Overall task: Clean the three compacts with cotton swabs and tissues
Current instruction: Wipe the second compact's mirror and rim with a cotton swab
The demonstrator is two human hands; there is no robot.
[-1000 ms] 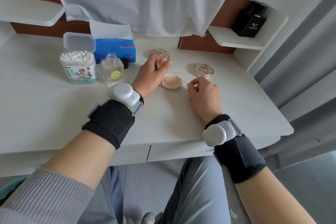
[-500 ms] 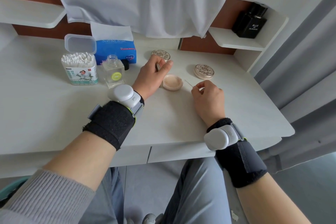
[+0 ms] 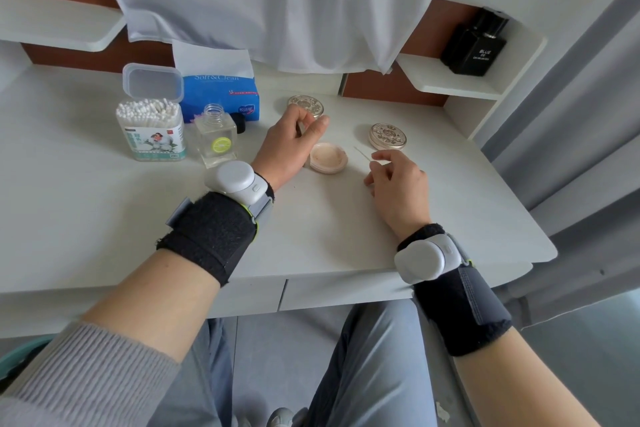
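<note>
Blue tissue pack (image 3: 221, 97), back edge of desk (image 3: 69, 201): "Soft&Clean" in pale letters; smaller print below illegible.
Black bottle (image 3: 476, 45), right shelf (image 3: 450, 83): "BLUE"; lines under it too small.
Cotton-swab box (image 3: 152, 135), back left: "200" at lower label corner; remaining print unreadable.

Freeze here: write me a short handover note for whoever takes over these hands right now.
Left hand grips the open compact, apparently by its raised lid.
Right hand pinches a cotton swab, tip near the pan, not touching.
Rear closed compact and right closed compact lie shut; cleaned or not, cannot tell.
Tissue pack and swab box stand rear left.
Left: swab, tissue-wipe, check the others.
</note>
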